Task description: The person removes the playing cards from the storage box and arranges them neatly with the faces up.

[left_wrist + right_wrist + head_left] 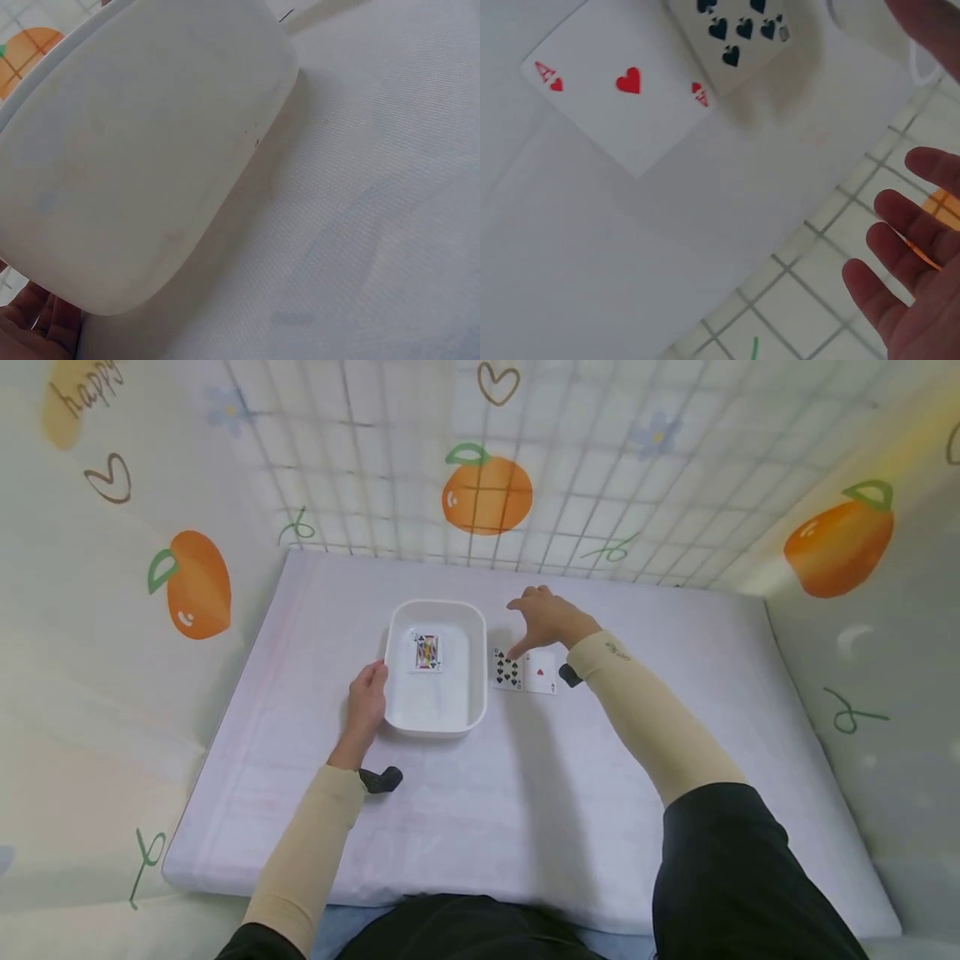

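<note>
A white plastic tub [437,727] with rounded corners sits on the bed-like surface, and a face card [427,653] lies inside it. My left hand [367,700] grips the tub's left edge; in the left wrist view its fingers [46,319] show at the tub's lower corner. To the right of the tub lie a ten of spades [507,673] and an ace of hearts [541,673], side by side and face up. Above these cards hovers my right hand [551,617], thumb and fingers spread apart, holding nothing. In the right wrist view its fingers [907,217] are loosely extended.
The surface is covered by a pale cloth [645,852]. A white wire grid [585,468] rises behind its far edge, with a fruit-patterned sheet [105,635] hanging around the sides. Dark camera mounts [381,779] stick out at my wrists.
</note>
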Available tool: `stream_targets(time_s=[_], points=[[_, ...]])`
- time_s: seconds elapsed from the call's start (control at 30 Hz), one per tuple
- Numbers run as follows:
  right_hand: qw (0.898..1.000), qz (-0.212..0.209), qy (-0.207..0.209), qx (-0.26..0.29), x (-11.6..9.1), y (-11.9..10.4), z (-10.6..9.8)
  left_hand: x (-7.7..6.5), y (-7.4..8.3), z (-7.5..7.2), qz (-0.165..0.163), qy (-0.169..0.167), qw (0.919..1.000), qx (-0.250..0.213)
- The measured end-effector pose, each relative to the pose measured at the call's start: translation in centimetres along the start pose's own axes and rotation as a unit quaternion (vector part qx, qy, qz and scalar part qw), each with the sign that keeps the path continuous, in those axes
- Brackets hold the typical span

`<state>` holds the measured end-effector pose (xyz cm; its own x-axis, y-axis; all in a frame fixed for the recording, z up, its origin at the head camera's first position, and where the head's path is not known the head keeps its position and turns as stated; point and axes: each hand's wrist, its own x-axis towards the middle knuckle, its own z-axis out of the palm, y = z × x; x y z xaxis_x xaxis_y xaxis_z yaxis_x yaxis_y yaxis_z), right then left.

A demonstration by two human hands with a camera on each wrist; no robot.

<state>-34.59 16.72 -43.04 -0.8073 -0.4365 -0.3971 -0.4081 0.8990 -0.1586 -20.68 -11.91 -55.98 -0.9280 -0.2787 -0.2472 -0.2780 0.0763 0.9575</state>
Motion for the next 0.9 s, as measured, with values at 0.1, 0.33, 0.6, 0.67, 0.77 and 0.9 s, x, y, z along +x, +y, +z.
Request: stream_targets(time_s=[0.1, 0.33, 0.6, 0.67, 0.77, 0.9], points=[[1.000, -0.008, -0.001, 0.003, 0.4, -0.8, -0.2, 0.1, -0.1, 0.0, 0.004, 0.006, 0.9999, 0.008], [0.999, -0.031, 0.005, -0.004, 1.4, -2.7, -0.5, 0.2, -0.1, -0.1, 0.002, -0.006, 0.9999, 0.009], [0.998, -0.056, 0.015, -0.011, 3.0, -5.4, -0.3, 0.5, 0.2, -0.4, 0.006, 0.000, 0.9999, 0.009], [0.998, -0.062, 0.015, -0.018, 3.3, -5.9, -0.1, 0.6, 0.1, -0.4, 0.004, -0.004, 0.9999, 0.011], [0.997, -0.071, 0.015, -0.021, 3.8, -6.7, 0.1, 0.6, -0.1, -0.4, 0.003, -0.009, 0.9999, 0.011], [0.996, -0.087, 0.019, -0.027, 4.4, -7.8, 0.1, 0.7, -0.2, -0.4, 0.005, -0.008, 0.9999, 0.007]])
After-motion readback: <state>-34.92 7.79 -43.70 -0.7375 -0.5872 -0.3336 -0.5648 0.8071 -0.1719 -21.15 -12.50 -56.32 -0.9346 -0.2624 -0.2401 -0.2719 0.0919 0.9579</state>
